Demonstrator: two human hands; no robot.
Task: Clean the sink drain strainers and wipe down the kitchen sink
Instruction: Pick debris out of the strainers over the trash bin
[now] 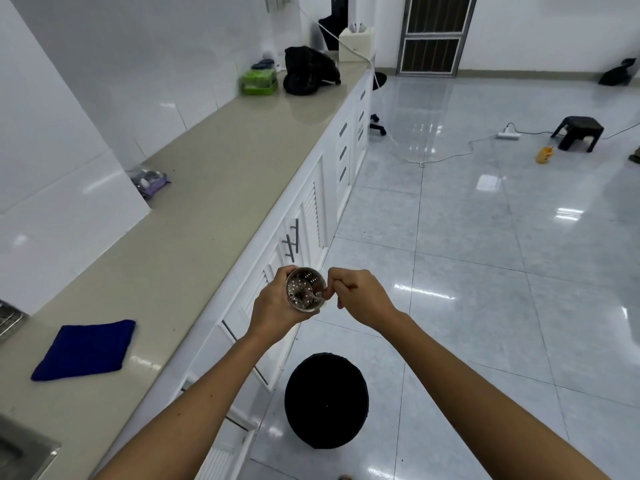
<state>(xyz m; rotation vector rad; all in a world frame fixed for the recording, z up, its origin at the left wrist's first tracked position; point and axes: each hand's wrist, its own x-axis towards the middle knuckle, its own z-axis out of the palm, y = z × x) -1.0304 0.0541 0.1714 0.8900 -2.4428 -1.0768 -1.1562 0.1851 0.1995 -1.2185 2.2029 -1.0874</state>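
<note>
Strainer (pixel 306 289) gripped in left hand (pixel 273 306), mid-air by cabinet fronts (pixel 311 216); right hand (pixel 360 299) pinches its rim. Shift over black bin (pixel 326 400), tilt & pick holes so bits drop in.

A person holds a metal strainer (pixel 306 289) above a glossy tiled floor (pixel 485 271).
The left hand (pixel 273 306) grips the perforated strainer, its open side tilted toward the camera, while the right hand (pixel 360 296) pinches at its rim. A black bin (pixel 326 400) stands on the floor beneath the arms, beside white cabinets (pixel 311 216). A folded blue cloth (pixel 86 349) lies on the beige counter (pixel 207 188); a sink (pixel 20 448) corner shows at lower left.
</note>
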